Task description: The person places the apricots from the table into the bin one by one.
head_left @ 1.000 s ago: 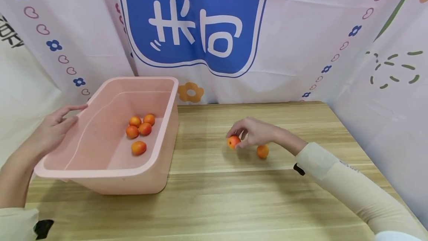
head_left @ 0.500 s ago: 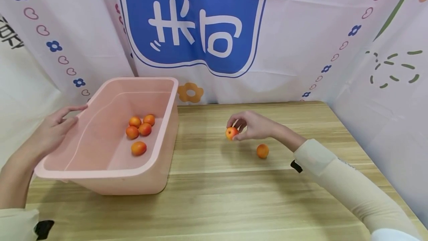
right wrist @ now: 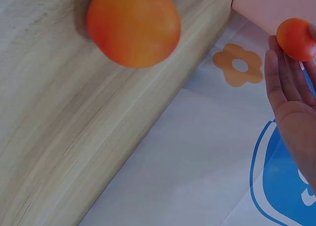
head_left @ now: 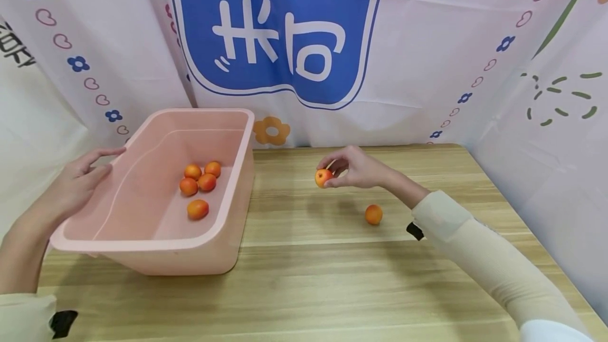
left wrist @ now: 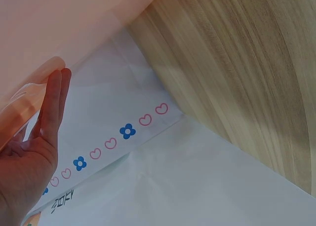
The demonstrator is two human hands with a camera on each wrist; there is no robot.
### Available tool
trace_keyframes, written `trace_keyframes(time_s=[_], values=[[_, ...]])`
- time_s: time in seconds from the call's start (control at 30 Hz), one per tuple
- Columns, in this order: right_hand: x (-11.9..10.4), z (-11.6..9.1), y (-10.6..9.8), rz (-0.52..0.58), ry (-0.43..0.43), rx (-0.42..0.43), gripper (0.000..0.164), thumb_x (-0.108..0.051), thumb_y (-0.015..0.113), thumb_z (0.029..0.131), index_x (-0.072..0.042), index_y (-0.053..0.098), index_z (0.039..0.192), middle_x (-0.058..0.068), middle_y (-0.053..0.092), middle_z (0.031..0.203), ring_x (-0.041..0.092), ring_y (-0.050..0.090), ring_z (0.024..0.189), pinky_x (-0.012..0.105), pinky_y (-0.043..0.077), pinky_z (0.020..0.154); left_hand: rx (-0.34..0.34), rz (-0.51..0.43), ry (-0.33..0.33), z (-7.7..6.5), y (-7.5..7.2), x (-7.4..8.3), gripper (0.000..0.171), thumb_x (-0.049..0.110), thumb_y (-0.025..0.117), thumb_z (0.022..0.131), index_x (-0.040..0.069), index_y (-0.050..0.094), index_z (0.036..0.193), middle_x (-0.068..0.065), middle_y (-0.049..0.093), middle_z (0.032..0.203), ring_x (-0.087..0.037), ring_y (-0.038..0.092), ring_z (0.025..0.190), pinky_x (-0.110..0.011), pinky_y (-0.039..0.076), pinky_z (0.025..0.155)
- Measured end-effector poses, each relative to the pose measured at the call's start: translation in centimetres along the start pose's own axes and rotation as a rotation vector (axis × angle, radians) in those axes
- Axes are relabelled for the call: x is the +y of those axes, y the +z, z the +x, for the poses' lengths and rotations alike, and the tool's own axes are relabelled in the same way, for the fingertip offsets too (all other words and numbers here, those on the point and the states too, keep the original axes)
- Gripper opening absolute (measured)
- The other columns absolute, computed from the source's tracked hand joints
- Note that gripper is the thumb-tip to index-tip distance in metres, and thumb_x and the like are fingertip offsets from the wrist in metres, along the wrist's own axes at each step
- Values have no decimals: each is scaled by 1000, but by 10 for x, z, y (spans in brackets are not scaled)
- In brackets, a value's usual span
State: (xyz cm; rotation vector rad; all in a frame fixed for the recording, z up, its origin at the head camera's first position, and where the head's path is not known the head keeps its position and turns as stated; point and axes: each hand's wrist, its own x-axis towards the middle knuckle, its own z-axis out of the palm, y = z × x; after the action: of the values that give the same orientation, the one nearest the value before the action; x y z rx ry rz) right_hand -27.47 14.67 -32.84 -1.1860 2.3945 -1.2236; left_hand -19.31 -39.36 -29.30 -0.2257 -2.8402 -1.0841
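Observation:
My right hand point(head_left: 356, 169) pinches a small round orange-red fruit point(head_left: 323, 178) between thumb and fingertips, above the wooden table. A dark dimple shows on its end; the fruit's kind is unclear. In the right wrist view the held fruit point(right wrist: 295, 39) is at the upper right. A similar fruit point(head_left: 373, 214) lies on the table below the hand and looms large point(right wrist: 134, 28) in the right wrist view. My left hand point(head_left: 78, 181) holds the left rim of a deep pink plastic bin point(head_left: 233, 194), its fingers point(left wrist: 51, 105) straight along the outside. Several such fruits point(head_left: 197, 209) lie on the bin's floor.
The bin stands on the left of the wood-grain table point(head_left: 304, 289), close to the back. White printed cloth point(head_left: 404, 57) with a blue emblem hangs behind the table and along both sides. The table's right edge runs beside the right forearm.
My right hand has lifted the pinched fruit off the table and moved it up, back and slightly left. The other table fruit, the bin and my left hand stay in place.

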Motion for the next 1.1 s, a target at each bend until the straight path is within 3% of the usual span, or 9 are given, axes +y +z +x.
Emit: trace_keyframes(time_s=[0.37, 0.67, 1.1], values=[[-12, 22, 0, 36, -34, 62, 34, 1, 81, 87, 8, 72, 118, 16, 70, 111, 26, 73, 97, 36, 60, 86, -10, -14, -16, 1, 1, -5, 47, 16, 35, 112, 58, 44, 129, -49, 36, 141, 20, 50, 82, -13, 49, 64], [-24, 38, -2, 112, -42, 132, 31, 3, 81, 86, 8, 69, 115, 19, 72, 111, 27, 73, 90, 39, 61, 85, -11, -16, -5, 2, -1, -6, 47, 15, 36, 112, 59, 44, 127, -48, 36, 141, 19, 51, 82, -13, 49, 64], [-42, 63, -2, 133, -32, 174, 30, -2, 81, 88, 6, 73, 116, 19, 75, 111, 28, 76, 96, 36, 60, 84, 6, -21, 20, 0, 0, 2, 55, 10, 37, 111, 63, 42, 121, -49, 34, 142, 20, 49, 84, -11, 47, 65]])
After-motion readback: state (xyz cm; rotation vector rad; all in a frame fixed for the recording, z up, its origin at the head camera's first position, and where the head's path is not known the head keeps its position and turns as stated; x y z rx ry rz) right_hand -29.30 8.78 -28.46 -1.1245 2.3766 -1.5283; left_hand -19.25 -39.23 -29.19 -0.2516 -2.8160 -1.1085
